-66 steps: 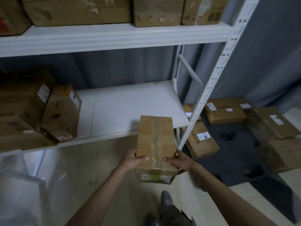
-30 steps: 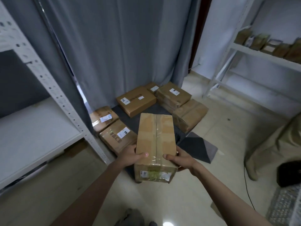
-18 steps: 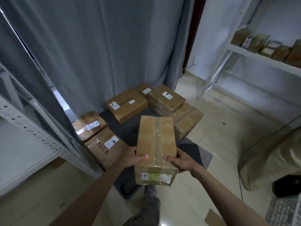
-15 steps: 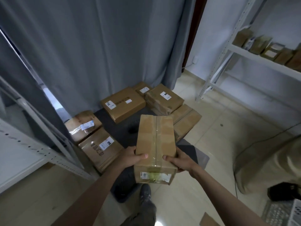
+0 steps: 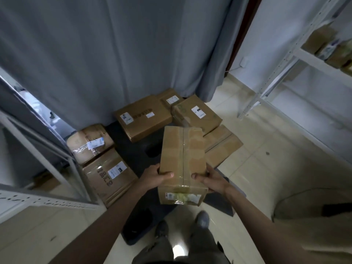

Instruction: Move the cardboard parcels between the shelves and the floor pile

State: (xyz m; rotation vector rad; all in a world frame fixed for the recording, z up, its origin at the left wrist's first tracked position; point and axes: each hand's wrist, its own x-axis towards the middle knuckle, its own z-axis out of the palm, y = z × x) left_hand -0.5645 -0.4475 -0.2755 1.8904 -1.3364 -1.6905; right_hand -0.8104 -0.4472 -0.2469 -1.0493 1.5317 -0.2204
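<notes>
Both hands' grip holds the parcel point(image 5: 182, 159) above floor parcels point(image 5: 142, 119) on a dark mat point(image 5: 133, 155).

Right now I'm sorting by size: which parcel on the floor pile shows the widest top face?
The flat wide parcel against the curtain, with two small white labels on top. The other floor parcels beside it look narrower.

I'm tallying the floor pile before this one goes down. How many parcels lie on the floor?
6: two by the left shelf post, a wide flat one by the curtain, a small one behind, two stacked at right. Others may be hidden.
</notes>
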